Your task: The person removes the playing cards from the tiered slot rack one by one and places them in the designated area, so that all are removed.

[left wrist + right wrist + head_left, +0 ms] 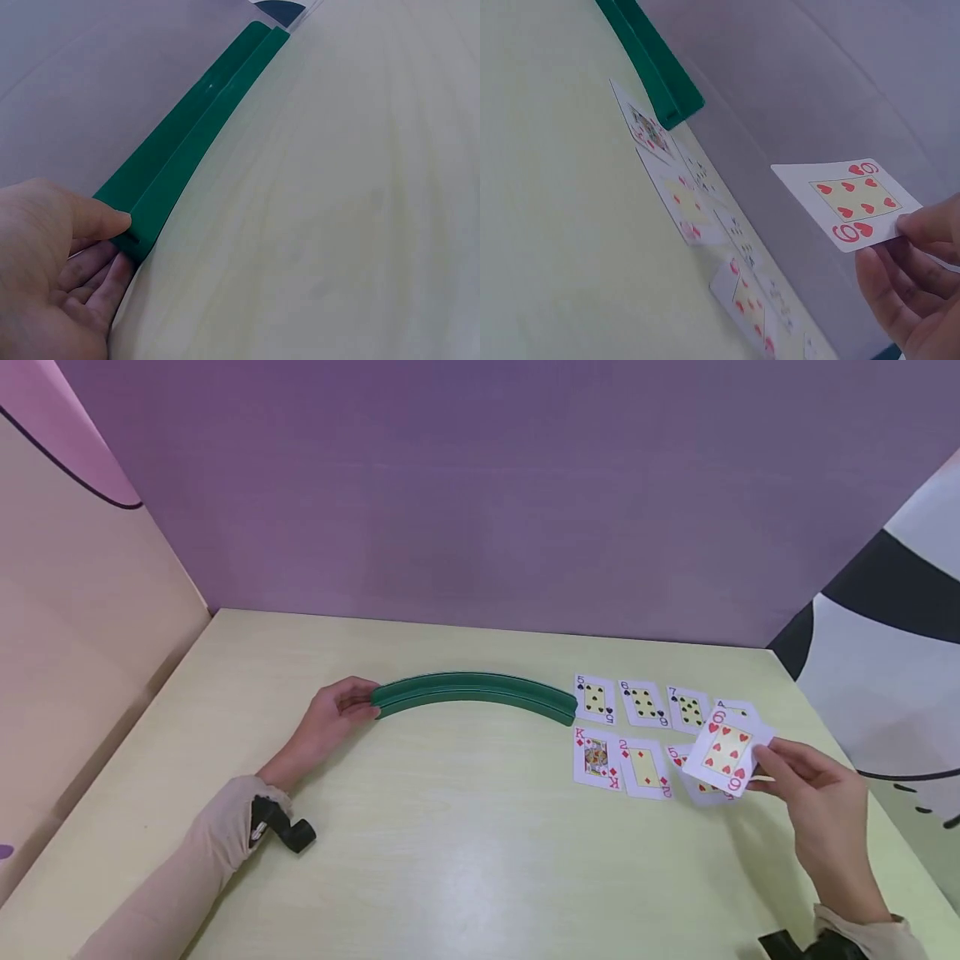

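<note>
My left hand [333, 722] pinches the left end of a curved green playing-card holder [480, 687], thumb on the groove side and fingers below in the left wrist view. The holder bows across the table with its slots showing no cards. Between thumb and fingers, my right hand [821, 802] holds up a six of hearts [855, 201], face showing. In the head view that card overlaps a red card [705, 793] and a black card [735, 707] at the right of two rows, partly hiding both.
The back row has a black five [595, 700], six [643, 703] and seven [687, 709]. In front lie the king of diamonds [597, 758] and two of diamonds [645, 768]. The holder's right end meets the five's edge. A purple wall [480, 510] stands behind the table [450, 843].
</note>
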`<action>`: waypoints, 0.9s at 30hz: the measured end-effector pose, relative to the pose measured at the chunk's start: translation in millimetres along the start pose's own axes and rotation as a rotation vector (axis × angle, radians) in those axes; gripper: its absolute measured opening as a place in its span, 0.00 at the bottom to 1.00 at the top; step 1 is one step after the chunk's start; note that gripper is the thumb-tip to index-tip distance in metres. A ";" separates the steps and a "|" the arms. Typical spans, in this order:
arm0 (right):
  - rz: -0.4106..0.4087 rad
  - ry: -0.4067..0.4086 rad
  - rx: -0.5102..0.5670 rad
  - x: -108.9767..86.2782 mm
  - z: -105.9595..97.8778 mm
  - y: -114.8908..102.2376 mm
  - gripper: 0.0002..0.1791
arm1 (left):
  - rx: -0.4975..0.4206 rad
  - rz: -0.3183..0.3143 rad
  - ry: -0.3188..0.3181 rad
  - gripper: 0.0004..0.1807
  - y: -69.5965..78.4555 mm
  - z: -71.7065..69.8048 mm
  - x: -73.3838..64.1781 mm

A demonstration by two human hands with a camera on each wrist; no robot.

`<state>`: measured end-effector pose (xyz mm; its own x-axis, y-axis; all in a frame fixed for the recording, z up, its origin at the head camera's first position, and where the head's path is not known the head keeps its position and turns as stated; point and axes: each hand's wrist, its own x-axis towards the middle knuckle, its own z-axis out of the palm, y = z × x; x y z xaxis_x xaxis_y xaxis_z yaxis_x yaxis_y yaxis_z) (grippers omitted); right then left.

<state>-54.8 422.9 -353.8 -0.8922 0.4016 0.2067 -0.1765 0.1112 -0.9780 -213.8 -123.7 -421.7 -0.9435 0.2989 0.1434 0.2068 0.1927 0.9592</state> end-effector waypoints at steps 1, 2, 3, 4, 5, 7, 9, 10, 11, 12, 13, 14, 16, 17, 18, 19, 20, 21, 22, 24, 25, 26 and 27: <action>0.022 0.024 0.024 -0.3 -4.4 3.0 0.11 | 0.003 0.002 -0.003 0.20 0.8 0.1 -0.1; 0.043 0.040 0.048 -0.5 -8.8 5.6 0.11 | 0.006 0.002 -0.005 0.20 1.3 0.1 -0.2; 0.055 0.054 0.064 -0.1 -12.7 7.5 0.11 | 0.007 0.002 -0.006 0.20 1.6 0.1 -0.3; 0.063 0.063 0.089 1.0 -16.3 9.1 0.11 | 0.008 0.005 -0.005 0.19 1.5 0.1 -0.5; 0.073 0.071 0.115 2.1 -19.4 10.6 0.11 | 0.011 0.004 -0.003 0.19 1.9 0.0 -0.9; 0.096 0.089 0.166 4.5 -24.8 13.2 0.09 | 0.008 0.003 -0.002 0.19 2.0 -0.3 -1.4; 0.121 0.108 0.192 6.4 -30.7 16.2 0.09 | 0.008 0.003 -0.003 0.19 0.4 -0.3 -1.1; 0.137 0.116 0.198 7.1 -33.7 18.1 0.08 | 0.006 0.002 -0.004 0.19 -0.2 -0.1 -0.8; 0.150 0.125 0.196 7.9 -36.7 20.0 0.08 | 0.003 0.001 -0.005 0.19 -1.0 0.1 -0.4; 0.162 0.134 0.190 8.6 -39.7 22.2 0.08 | 0.002 0.002 -0.006 0.19 -2.0 0.3 0.1; 0.177 0.142 0.179 9.5 -42.8 24.6 0.08 | -0.002 0.003 -0.007 0.19 -2.6 0.6 0.7; 0.191 0.152 0.169 10.4 -45.9 27.1 0.08 | -0.004 0.004 -0.008 0.19 -3.1 0.9 1.2; 0.222 0.165 0.139 12.5 -52.1 32.7 0.07 | -0.007 0.004 -0.008 0.19 -3.7 1.3 1.8; 0.241 0.172 0.119 13.6 -55.2 35.3 0.07 | -0.008 0.005 -0.006 0.19 -3.8 1.3 2.0; 0.261 0.177 0.099 14.8 -58.5 38.0 0.07 | -0.007 0.005 -0.006 0.19 -3.5 1.4 1.8; 0.281 0.183 0.078 16.1 -61.8 40.6 0.07 | -0.007 0.004 -0.004 0.19 -3.0 1.5 1.7; 0.298 0.190 0.060 17.2 -65.0 43.2 0.07 | -0.004 0.005 -0.003 0.20 -2.5 1.4 1.5; 0.320 0.194 0.036 18.3 -68.1 45.8 0.07 | -0.005 0.004 -0.002 0.20 -2.0 1.4 1.3; 0.345 0.200 0.012 19.6 -71.0 47.7 0.06 | -0.002 0.005 -0.002 0.20 -1.4 1.4 1.0; 0.389 0.205 -0.029 22.2 -76.2 51.8 0.06 | 0.003 0.005 -0.001 0.20 0.0 1.3 0.5; 0.408 0.203 -0.048 23.6 -78.3 53.6 0.05 | 0.005 0.005 0.001 0.20 0.7 1.2 0.3; 0.422 0.198 -0.069 25.0 -80.2 55.2 0.05 | 0.006 0.005 0.002 0.20 1.4 1.1 0.1; 0.434 0.191 -0.091 26.6 -81.7 56.5 0.05 | 0.006 0.004 0.003 0.19 1.9 0.9 -0.1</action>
<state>-54.5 514.1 -401.2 -0.7814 0.5876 -0.2102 0.2399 -0.0281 -0.9704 -213.2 -122.5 -420.2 -0.9434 0.2966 0.1485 0.2126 0.1972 0.9570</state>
